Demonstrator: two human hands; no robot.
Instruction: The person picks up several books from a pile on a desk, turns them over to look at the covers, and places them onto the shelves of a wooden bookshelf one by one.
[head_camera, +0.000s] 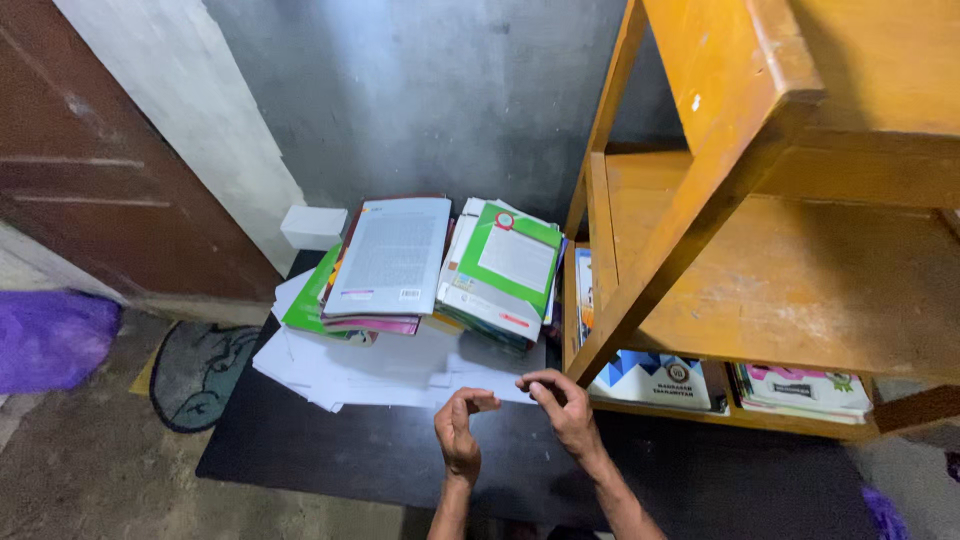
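While fingers (545, 388) curl — white papers (380, 375) just beyond, untouched.

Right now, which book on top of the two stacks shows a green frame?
The right stack's top book: green border around a white panel. The left top book is plain grey.

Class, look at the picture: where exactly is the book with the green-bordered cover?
The green-bordered book tops the right-hand stack on the black mat, beside the grey-covered book and just left of the wooden shelf.
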